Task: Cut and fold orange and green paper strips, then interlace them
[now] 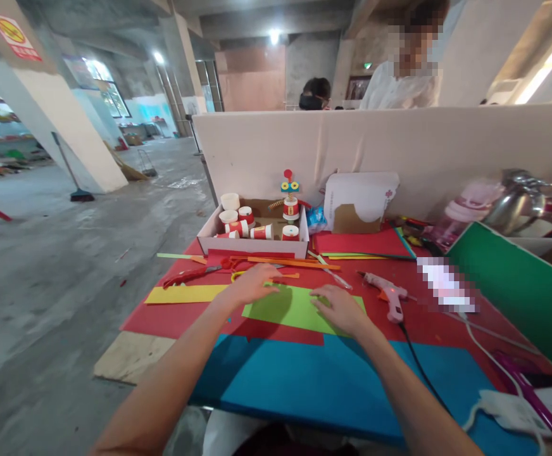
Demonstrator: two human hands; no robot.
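Note:
A light green paper sheet (289, 311) lies on the red paper covering the table. My left hand (253, 285) reaches over its upper left edge, fingers stretched out. On the sheet's right half rests my right hand (340, 308), its fingers apart and slightly bent. Neither hand visibly holds anything. Left of the green sheet is a yellow paper strip (185, 294), partly behind my left wrist. Beyond the hands lie red-handled scissors (188, 277) and thin orange strips (295, 261). A pink glue gun (390, 295) lies to the right of my right hand.
Paper cups and a cup figure (290, 206) stand in a white box (252, 247) at the back. Blue paper (285, 373) covers the near side. A green board (518, 291), a lit phone (447, 284) and cables are at right. Two people are behind the partition (266, 145).

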